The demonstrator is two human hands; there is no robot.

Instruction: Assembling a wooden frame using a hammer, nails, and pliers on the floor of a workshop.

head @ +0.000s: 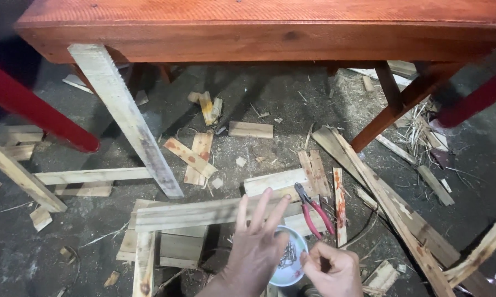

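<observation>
a dusty dark concrete floor (50, 258) is lying littered with wood scraps (193, 159) and shavings under a red-stained wooden bench (259, 33). the left hand (259, 242) is hovering with fingers spread over a small bowl of nails (289, 258). the right hand (333, 269) is curling closed beside it; what it is pinching is unclear. red-handled pliers (314, 212) are lying on the planks just beyond.

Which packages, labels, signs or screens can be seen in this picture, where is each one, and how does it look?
No labels, signs or screens show.
Small bowl: the only container, low in the picture between the left hand and the right hand; round, pale blue-white, holding small dark metal pieces, probably nails.
Pliers: not a package, lying just above the bowl on wood scraps; red handles, dark jaws.
</observation>
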